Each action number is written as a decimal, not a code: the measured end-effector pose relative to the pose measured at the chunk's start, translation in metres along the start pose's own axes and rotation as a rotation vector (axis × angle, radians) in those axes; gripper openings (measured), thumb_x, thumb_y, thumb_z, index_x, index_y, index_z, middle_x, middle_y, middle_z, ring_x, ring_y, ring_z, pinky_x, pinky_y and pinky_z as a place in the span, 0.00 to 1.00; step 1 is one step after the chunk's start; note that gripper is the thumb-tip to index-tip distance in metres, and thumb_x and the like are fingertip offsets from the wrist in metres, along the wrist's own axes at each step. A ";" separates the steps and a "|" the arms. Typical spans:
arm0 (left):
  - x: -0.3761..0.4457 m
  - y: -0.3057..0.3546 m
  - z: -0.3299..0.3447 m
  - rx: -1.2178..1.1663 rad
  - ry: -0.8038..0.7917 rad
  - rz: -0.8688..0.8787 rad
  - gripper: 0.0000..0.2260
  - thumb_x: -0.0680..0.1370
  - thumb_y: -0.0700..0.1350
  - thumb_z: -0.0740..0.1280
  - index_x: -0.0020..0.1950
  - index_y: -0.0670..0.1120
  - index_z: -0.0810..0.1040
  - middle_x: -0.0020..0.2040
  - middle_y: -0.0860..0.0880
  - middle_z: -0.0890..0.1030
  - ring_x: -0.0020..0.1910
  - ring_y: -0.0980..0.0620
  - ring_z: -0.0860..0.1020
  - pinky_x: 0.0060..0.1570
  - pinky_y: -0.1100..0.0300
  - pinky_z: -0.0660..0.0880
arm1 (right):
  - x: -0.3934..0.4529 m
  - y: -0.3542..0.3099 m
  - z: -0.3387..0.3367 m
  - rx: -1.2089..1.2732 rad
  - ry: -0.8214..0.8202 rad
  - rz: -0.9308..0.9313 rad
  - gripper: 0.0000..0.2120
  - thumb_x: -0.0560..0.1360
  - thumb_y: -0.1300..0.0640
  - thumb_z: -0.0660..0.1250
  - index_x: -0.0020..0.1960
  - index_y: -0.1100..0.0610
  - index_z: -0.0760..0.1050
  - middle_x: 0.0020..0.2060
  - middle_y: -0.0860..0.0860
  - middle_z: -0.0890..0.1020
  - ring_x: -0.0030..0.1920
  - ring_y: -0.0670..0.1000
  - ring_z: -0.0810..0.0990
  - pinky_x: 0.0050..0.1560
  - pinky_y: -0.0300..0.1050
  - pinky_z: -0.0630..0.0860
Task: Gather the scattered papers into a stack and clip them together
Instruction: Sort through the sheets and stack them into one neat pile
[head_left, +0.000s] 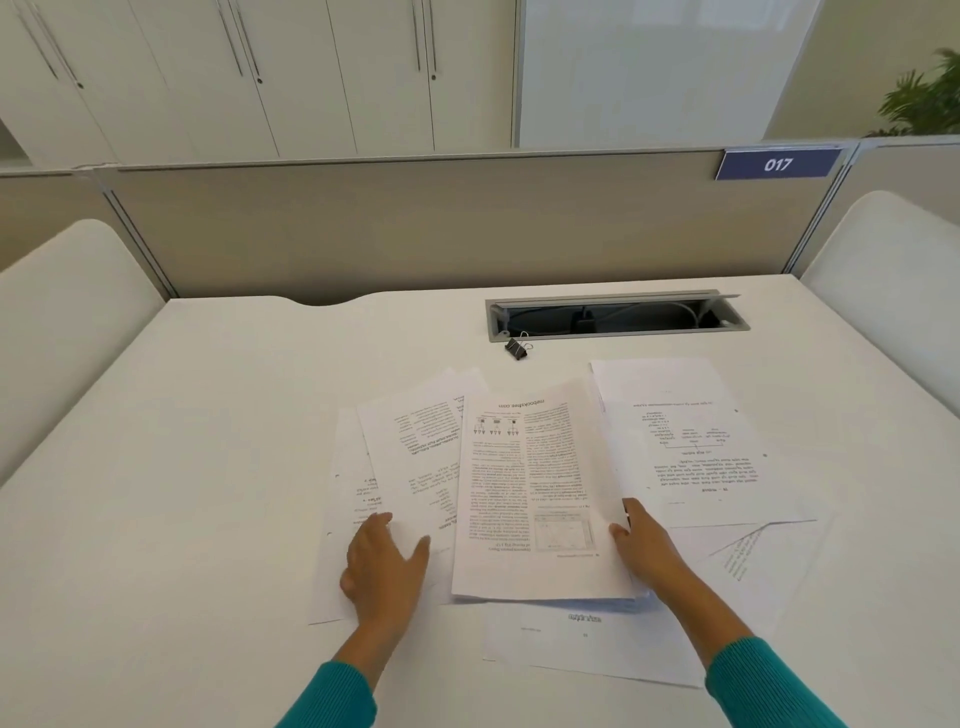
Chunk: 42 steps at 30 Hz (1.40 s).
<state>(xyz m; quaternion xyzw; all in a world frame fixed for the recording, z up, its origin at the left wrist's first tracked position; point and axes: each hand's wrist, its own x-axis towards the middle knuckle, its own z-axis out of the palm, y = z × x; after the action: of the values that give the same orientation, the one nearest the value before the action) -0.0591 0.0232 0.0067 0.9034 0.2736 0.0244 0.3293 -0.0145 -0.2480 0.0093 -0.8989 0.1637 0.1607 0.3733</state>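
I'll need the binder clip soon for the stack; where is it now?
In the head view, the binder clip lies on the desk beyond the papers, right of centre, beside the cable slot's near left corner.

Both forearms, sleeved in teal knit, reaching forward from the lower edge. Left hand (384, 564) lying palm down, fingers straight and spread, thumb out to the right. Right hand (647, 548) turned inward, fingers extended flat, thumb raised beside them.

I see bright, even overhead light, soft shadows under the papers (540, 488), slight overall softness (wide-angle bending at the edges).
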 end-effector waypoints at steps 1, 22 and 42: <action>-0.001 -0.007 0.002 0.116 -0.010 0.030 0.30 0.74 0.57 0.65 0.72 0.47 0.61 0.75 0.46 0.61 0.75 0.45 0.57 0.70 0.44 0.56 | 0.000 0.000 0.000 0.003 0.000 0.000 0.19 0.80 0.58 0.55 0.70 0.57 0.59 0.68 0.56 0.70 0.63 0.58 0.73 0.59 0.51 0.74; 0.012 0.006 -0.007 0.267 -0.021 -0.088 0.28 0.70 0.58 0.69 0.64 0.46 0.66 0.62 0.43 0.70 0.59 0.43 0.70 0.59 0.49 0.66 | 0.009 0.006 0.004 -0.047 0.017 0.002 0.19 0.80 0.58 0.54 0.70 0.57 0.58 0.63 0.57 0.74 0.54 0.56 0.77 0.47 0.45 0.73; 0.008 0.018 -0.004 0.310 -0.074 -0.136 0.36 0.72 0.57 0.68 0.73 0.50 0.54 0.58 0.42 0.73 0.55 0.45 0.74 0.56 0.51 0.69 | 0.005 0.006 0.006 -0.079 0.036 -0.030 0.17 0.80 0.57 0.54 0.68 0.56 0.59 0.64 0.55 0.74 0.58 0.57 0.77 0.50 0.47 0.75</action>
<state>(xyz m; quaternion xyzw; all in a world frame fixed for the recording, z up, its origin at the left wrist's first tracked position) -0.0441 0.0181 0.0196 0.9231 0.3221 -0.0738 0.1967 -0.0129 -0.2488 -0.0002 -0.9180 0.1505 0.1452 0.3369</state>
